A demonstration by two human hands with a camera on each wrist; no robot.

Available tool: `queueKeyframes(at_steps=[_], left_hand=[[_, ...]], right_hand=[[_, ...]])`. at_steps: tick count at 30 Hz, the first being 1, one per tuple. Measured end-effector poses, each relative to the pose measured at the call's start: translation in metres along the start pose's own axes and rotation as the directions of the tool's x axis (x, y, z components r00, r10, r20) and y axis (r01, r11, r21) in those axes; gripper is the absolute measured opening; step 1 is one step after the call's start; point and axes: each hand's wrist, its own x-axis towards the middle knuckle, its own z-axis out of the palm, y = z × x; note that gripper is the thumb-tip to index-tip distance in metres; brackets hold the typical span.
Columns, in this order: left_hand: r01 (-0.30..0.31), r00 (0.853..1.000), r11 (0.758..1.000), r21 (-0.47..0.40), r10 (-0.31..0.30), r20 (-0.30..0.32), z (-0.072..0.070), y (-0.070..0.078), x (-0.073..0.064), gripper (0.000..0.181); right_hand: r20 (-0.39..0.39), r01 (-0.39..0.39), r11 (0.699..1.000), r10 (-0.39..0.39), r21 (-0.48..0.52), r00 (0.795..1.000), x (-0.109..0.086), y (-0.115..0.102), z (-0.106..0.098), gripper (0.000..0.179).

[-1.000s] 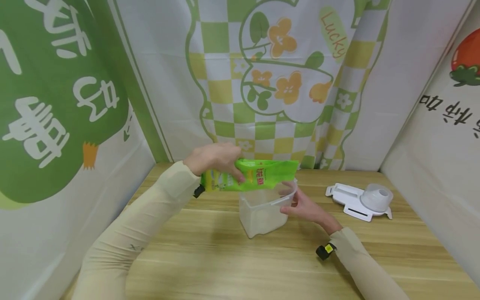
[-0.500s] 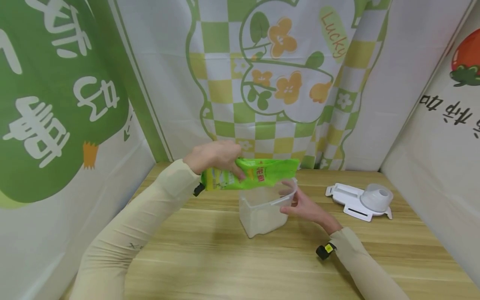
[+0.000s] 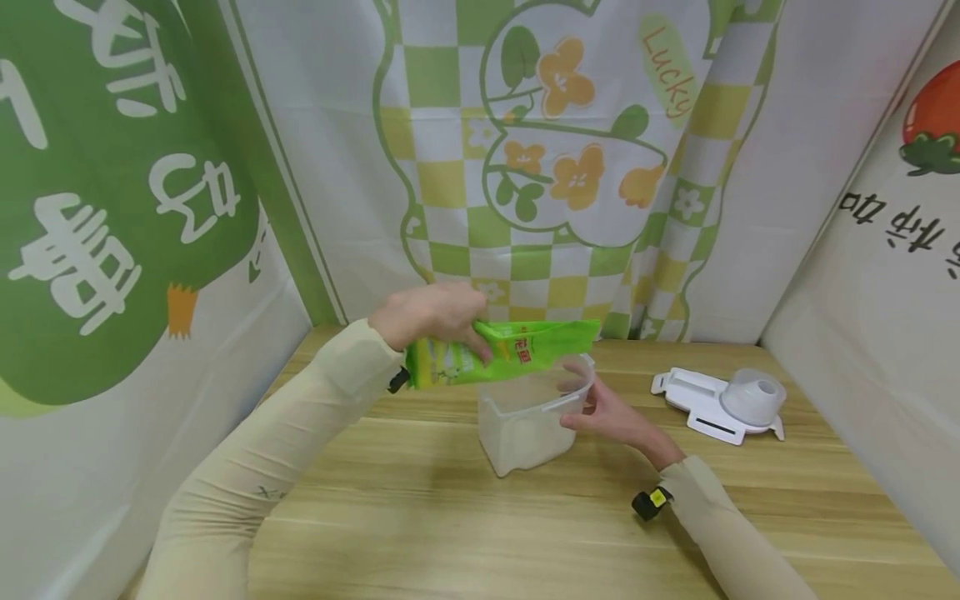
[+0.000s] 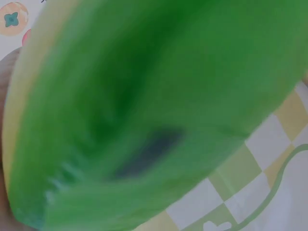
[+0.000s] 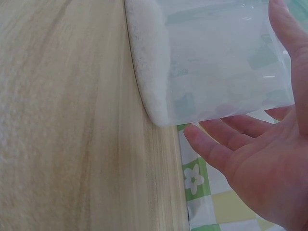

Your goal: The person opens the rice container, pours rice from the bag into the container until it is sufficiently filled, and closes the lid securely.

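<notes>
Left hand [image 3: 429,314] grips green bag [image 3: 501,353], held sideways over clear tub [image 3: 528,421] mid-table; right hand [image 3: 609,411], fingers relaxed, steadies tub's right wall; white grains inside; white lid [image 3: 722,402] well apart at table's right.

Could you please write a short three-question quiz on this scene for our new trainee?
1. True or false: the left hand grips the green bag above the clear plastic container.
2. What does the right hand touch? A) the white lid B) the clear plastic container C) the green bag
3. Fill in: the white lid lies on the wooden table to the container's ____.

Key: 1 true; 2 B; 3 right.
</notes>
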Motion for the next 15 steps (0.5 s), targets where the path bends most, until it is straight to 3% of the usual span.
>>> queueKeyframes(at_steps=[15], left_hand=[[-0.026,0.998,1.0,-0.018,0.025,-0.065,0.014,0.003,0.005,0.039]], right_hand=[[0.004,-0.023,1.0,0.023,0.003,1.0,0.0,0.001,-0.001,0.085]])
